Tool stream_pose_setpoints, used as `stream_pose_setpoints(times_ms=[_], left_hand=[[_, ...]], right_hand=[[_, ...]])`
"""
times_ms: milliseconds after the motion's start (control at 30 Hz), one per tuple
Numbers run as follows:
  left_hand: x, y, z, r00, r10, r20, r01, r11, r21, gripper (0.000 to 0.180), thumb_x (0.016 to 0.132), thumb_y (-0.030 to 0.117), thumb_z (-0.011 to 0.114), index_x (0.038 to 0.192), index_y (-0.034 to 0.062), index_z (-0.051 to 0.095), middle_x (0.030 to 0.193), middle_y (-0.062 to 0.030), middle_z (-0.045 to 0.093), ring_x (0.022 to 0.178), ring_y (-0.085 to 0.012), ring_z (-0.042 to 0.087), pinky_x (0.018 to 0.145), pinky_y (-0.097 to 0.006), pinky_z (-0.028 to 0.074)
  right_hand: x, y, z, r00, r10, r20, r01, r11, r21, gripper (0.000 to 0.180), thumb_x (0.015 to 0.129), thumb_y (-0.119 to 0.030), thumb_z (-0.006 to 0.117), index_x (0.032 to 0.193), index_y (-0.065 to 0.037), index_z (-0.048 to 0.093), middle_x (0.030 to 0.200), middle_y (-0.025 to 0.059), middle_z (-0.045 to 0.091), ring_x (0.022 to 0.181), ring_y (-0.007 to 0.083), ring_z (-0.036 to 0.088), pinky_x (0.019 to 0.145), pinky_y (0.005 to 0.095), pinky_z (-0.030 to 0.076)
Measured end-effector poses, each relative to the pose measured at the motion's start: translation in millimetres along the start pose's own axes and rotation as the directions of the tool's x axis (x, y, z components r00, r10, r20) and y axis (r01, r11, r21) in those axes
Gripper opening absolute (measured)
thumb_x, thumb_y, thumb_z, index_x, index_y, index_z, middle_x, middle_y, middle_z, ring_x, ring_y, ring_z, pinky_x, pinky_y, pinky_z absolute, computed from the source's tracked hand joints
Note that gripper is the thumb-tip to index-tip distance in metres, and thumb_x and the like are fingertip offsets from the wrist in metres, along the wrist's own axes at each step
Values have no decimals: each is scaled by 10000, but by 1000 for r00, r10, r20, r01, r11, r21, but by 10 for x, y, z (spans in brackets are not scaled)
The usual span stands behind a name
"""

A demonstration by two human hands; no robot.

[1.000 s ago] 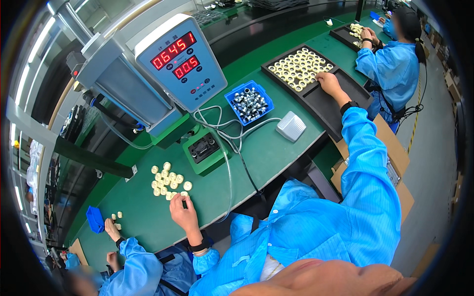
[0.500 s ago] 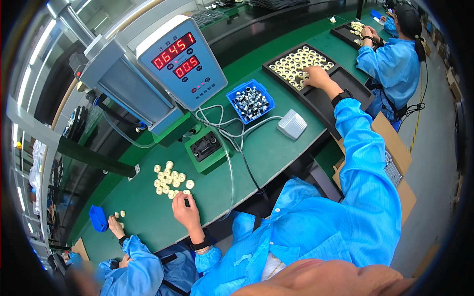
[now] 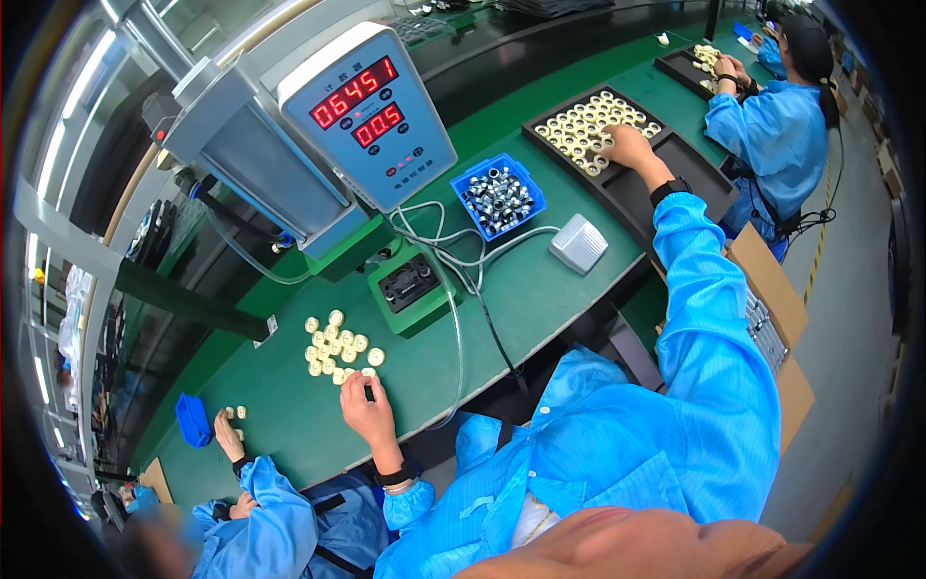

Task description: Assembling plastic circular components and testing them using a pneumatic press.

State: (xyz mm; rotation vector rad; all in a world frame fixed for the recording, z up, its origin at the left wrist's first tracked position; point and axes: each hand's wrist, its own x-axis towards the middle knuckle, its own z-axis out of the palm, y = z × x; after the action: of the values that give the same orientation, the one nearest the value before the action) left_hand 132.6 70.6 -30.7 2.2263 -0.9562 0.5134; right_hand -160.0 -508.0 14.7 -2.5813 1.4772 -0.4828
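My left hand (image 3: 365,410) rests on the green bench at the near edge of a small pile of cream plastic rings (image 3: 335,343), its fingertips pinching one ring. My right hand (image 3: 627,145) is stretched far to the right, lying on a black tray (image 3: 675,159) filled with rows of cream rings (image 3: 584,124). Its fingers curl down over the rings, and what they grip is hidden. Both arms wear blue sleeves and dark wrist straps.
A grey machine with a red digit display (image 3: 367,116) stands behind a green fixture (image 3: 410,288). A blue bin of metal parts (image 3: 497,196) and a grey pedal box (image 3: 579,241) sit mid-bench. Co-workers' hands work at the lower left (image 3: 228,434) and top right (image 3: 728,69).
My right hand moved left from the tray's edge onto the rows of rings. My left hand slid forward to the edge of the ring pile.
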Motion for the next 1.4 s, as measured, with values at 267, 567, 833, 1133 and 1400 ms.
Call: stream_pose_setpoints(times_ms=[267, 567, 833, 1133, 1400], left_hand=[[13, -3, -1, 1000, -1, -5, 1, 1000, -19, 123, 776, 41, 706, 828, 19, 596, 1001, -125, 651, 880, -314, 620, 761, -403, 500], [1, 19, -22, 1000, -11, -6, 11, 999, -46, 117, 778, 41, 703, 818, 15, 596, 990, -129, 652, 884, -313, 622, 764, -403, 499], [3, 20, -28, 997, 68, -41, -69, 998, -5, 100, 789, 15, 685, 832, -2, 596, 970, -134, 649, 810, -280, 626, 729, -365, 512], [3, 19, -1, 1000, -18, -1, 18, 1000, -17, 122, 780, 41, 699, 812, 18, 583, 979, -137, 651, 905, -322, 617, 783, -412, 495], [-1, -16, 9, 1000, -9, 3, 10, 1000, -9, 129, 775, 40, 705, 808, 19, 583, 978, -138, 652, 906, -320, 618, 784, -412, 496]], right_hand=[[-92, -83, 148, 1000, -24, -14, 24, 1000, 9, 431, 801, -218, 677, 1192, -43, 629, 1134, 201, 641, 1076, 347, 595, 938, 420, 464], [-184, 28, 236, 991, -59, -124, 61, 998, 7, 521, 751, -348, 710, 1188, -72, 637, 1222, 144, 605, 1146, 323, 558, 959, 424, 461], [-141, 5, 215, 988, 125, -95, -122, 992, 38, 587, 725, -412, 756, 1194, -82, 633, 1184, 162, 600, 1127, 335, 563, 928, 450, 479], [-95, -100, 243, 973, 192, -130, -198, 980, -32, 462, 786, -431, 703, 1082, -79, 657, 1143, 135, 613, 1121, 334, 561, 896, 469, 485], [28, 124, 39, 936, 255, -241, -312, 919, -241, 396, 859, -434, 622, 1080, -109, 670, 1144, 105, 647, 1135, 297, 574, 956, 649, 353]])
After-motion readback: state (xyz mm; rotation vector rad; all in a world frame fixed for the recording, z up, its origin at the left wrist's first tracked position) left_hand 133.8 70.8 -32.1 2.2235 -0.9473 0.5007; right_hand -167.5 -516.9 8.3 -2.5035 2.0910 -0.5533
